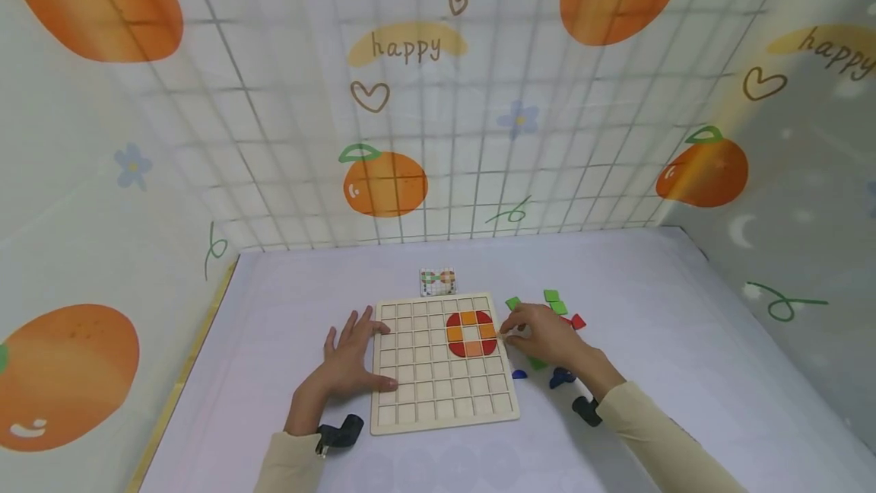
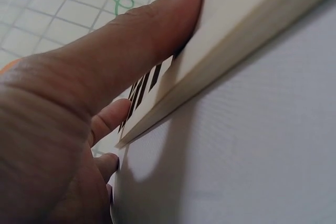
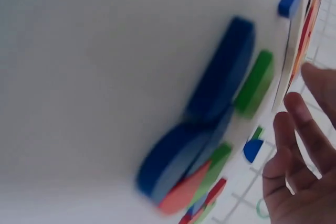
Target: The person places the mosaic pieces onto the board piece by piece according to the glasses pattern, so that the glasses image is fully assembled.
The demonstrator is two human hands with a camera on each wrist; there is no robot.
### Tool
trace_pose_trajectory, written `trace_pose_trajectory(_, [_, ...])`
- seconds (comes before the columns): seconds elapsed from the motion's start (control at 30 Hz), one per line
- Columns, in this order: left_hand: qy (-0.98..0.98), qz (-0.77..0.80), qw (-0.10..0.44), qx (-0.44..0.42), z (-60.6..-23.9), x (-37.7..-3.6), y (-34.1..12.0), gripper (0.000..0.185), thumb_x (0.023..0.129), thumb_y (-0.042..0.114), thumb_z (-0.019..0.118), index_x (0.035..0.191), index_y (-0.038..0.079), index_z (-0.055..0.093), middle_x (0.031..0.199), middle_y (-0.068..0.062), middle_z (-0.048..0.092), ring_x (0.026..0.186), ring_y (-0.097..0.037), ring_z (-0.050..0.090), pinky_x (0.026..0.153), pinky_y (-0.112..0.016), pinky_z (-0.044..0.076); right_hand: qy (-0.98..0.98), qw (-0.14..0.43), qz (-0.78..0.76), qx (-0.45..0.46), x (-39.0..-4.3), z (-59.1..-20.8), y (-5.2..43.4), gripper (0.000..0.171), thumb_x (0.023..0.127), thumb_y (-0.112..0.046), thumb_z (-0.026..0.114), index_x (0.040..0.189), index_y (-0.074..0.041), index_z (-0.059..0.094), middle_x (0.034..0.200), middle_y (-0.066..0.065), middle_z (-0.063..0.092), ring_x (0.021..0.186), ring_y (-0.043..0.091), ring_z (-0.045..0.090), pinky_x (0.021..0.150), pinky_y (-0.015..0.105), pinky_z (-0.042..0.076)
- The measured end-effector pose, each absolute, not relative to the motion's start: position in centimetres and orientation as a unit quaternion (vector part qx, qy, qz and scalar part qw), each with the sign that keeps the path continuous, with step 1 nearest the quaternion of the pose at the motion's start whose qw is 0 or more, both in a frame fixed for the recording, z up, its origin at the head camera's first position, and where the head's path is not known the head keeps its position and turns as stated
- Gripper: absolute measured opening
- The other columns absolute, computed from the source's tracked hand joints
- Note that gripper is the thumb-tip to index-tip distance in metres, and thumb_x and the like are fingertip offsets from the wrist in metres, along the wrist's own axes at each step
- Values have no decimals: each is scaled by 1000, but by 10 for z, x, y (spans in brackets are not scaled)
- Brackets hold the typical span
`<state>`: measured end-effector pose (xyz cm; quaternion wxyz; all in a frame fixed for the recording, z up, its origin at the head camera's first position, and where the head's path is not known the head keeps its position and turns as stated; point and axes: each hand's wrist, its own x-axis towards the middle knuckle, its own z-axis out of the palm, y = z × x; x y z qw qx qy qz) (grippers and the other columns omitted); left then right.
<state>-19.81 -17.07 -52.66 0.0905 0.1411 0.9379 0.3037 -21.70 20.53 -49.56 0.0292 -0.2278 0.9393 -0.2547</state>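
The left hand (image 1: 352, 362) lies flat, fingers straight and spread, on the bench (image 1: 274, 310). Its fingertips touch the left edge of the board (image 1: 441, 394), and in the left wrist view the thumb (image 2: 131, 51) presses the board's side. It has hold of nothing.

The right hand (image 1: 541, 337) sits at the board's right edge, fingers bent toward the ring of tiles (image 1: 471, 333). It may pinch a small piece, but the pictures do not show it clearly, so one cannot tell.

The board is a pale wooden square with rows of little square holes. It lies flat in the middle of the bench. It looks stiff and light, and it could slide, so a flat hand on its edge keeps it steady.

The tiles in it are red at the corners and orange between, around one empty hole. More loose pieces (image 1: 557, 306), green, red and blue, lie just right of the board. They look small, thin, hard and smooth. Fingertips on two sides would pick one up best.

A small card (image 1: 438, 281) stands behind the board.
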Motion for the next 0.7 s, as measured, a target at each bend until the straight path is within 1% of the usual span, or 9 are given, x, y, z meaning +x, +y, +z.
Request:
trace_pose_trajectory(0.1, [938, 305, 88, 141, -526, -197, -170, 88, 55, 55, 91, 126, 23, 50, 164, -13, 7, 149, -34, -3, 111, -61, -11, 942, 52, -243, -227, -212, -492, 216, 19, 80, -18, 83, 98, -20, 78, 91, -14, 65, 84, 9, 58, 73, 26, 52])
trace_pose_trajectory(0.2, [938, 306, 82, 139, -524, -196, -171, 89, 55, 53, 92, 127, 22, 51, 163, -14, 9, 148, -35, -1, 111, -61, -10, 941, 69, -232, -238, -208, -490, 225, 22, 77, -20, 85, 98, -20, 78, 91, -14, 65, 83, 8, 57, 71, 25, 51])
trace_pose_trajectory(0.4, [938, 306, 84, 141, -521, -195, -170, 89, 56, 51, 92, 128, 20, 51, 163, -15, 8, 148, -36, -2, 111, -61, -11, 938, 94, -225, -244, -200, -489, 238, 25, 74, -20, 87, 97, -19, 78, 92, -13, 64, 83, 8, 58, 73, 26, 53])
trace_pose_trajectory(0.5, [938, 306, 84, 140, -522, -196, -170, 88, 56, 51, 92, 128, 20, 50, 163, -14, 8, 148, -35, -3, 111, -61, -11, 943, 73, -229, -231, -199, -489, 240, 24, 75, -17, 86, 97, -15, 77, 91, -10, 66, 84, 10, 60, 74, 29, 54])
trace_pose_trajectory(0.57, [938, 305, 84, 141, -524, -196, -171, 88, 56, 52, 92, 128, 20, 50, 163, -14, 8, 148, -35, -3, 111, -61, -11, 952, 49, -223, -203, -201, -491, 240, 24, 77, -16, 85, 100, -13, 76, 92, -8, 67, 84, 12, 61, 73, 31, 54])
trace_pose_trajectory(0.63, [939, 301, 86, 140, -526, -197, -171, 88, 57, 53, 91, 128, 22, 50, 164, -13, 8, 148, -34, -3, 111, -60, -11, 963, 22, -208, -170, -206, -494, 239, 28, 80, -16, 83, 106, -11, 74, 97, -4, 68, 88, 16, 62, 76, 35, 55])
trace_pose_trajectory(0.7, [939, 302, 84, 139, -528, -197, -171, 88, 56, 54, 91, 127, 22, 50, 163, -13, 8, 148, -35, -3, 111, -61, -11, 972, 5, -183, -147, -213, -497, 237, 33, 83, -18, 80, 114, -10, 72, 100, -1, 67, 89, 17, 61, 77, 37, 55])
